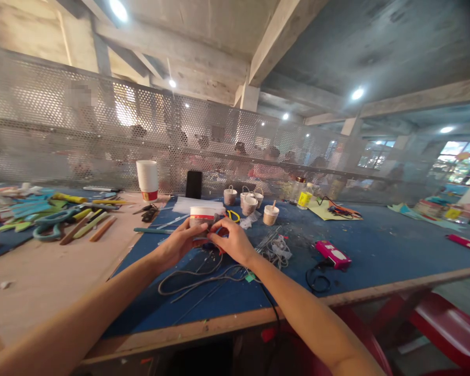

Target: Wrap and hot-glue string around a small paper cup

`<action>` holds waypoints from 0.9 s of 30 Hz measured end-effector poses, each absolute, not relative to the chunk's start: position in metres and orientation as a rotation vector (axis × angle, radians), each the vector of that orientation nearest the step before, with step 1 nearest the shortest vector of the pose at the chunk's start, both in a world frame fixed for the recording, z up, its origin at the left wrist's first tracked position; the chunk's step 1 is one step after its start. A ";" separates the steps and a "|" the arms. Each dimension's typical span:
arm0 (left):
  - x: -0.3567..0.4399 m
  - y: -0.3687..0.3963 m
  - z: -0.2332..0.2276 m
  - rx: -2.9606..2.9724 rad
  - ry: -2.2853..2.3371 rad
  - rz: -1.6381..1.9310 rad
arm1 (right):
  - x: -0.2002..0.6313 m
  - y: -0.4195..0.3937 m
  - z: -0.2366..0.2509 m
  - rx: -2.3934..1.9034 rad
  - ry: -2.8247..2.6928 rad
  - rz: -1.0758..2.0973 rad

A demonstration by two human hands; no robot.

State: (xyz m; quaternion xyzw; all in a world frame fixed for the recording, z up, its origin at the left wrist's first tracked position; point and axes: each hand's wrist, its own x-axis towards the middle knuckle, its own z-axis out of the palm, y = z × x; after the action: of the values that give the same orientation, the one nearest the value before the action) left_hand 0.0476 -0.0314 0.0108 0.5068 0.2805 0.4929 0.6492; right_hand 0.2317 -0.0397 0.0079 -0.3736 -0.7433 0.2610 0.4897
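Observation:
My left hand [181, 241] is closed around a white paper cup with a red band [202, 212], held just above the blue mat. Around the cup's lower part there is something greyish, mostly covered by my fingers. My right hand [234, 240] is closed in a pinch against the cup's right side. A grey cord [180, 292] runs up from loops on the mat to these fingers, though its end is hidden. Beyond my right hand are yellow-handled scissors [233, 215], partly covered. A tangled bundle of cord [277, 250] lies to the right.
Several small cord-wrapped cups [249, 205] stand behind. A stack of paper cups [147, 180], a black phone [194, 184] and a yellow-labelled bottle [305, 197] line the back, before a perforated screen [203, 141]. A magenta device [333, 255] lies right; teal scissors [53, 224] lie left.

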 end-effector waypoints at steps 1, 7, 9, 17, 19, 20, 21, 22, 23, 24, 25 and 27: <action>0.047 -0.032 0.011 1.155 0.644 1.112 | 0.232 -0.039 0.009 -0.916 -1.773 0.700; 0.044 -0.031 0.012 1.189 0.610 1.053 | 0.236 -0.039 0.016 -0.805 -1.486 1.145; 0.043 -0.030 0.012 1.161 0.599 1.039 | 0.236 -0.040 0.019 -0.781 -1.414 1.183; 0.045 -0.031 0.011 1.034 0.560 1.012 | 0.234 -0.041 0.020 -0.765 -1.511 0.950; 0.045 -0.032 0.011 1.050 0.548 1.001 | 0.235 -0.041 0.018 -0.812 -1.592 0.832; 0.045 -0.033 0.011 1.061 0.549 0.998 | 0.235 -0.041 0.017 -0.829 -1.633 0.767; 0.045 -0.033 0.012 1.074 0.556 0.997 | 0.236 -0.042 0.017 -0.840 -1.674 0.695; 0.045 -0.034 0.012 1.089 0.566 0.998 | 0.236 -0.042 0.018 -0.843 -1.712 0.614; 0.045 -0.034 0.013 1.104 0.575 1.004 | 0.237 -0.043 0.018 -0.844 -1.746 0.525; 0.044 -0.034 0.013 1.117 0.581 1.012 | 0.238 -0.044 0.019 -0.844 -1.774 0.433; 0.044 -0.034 0.013 1.128 0.586 1.021 | 0.239 -0.045 0.021 -0.845 -1.796 0.344; 0.043 -0.035 0.014 1.151 0.594 1.026 | 0.241 -0.046 0.022 -0.849 -1.827 0.199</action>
State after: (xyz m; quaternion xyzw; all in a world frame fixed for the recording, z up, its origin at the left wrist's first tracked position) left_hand 0.0432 -0.0349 0.0139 0.5121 0.2644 0.4567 0.6777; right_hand 0.2413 -0.0461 0.0223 -0.3554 -0.7653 0.0834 0.5301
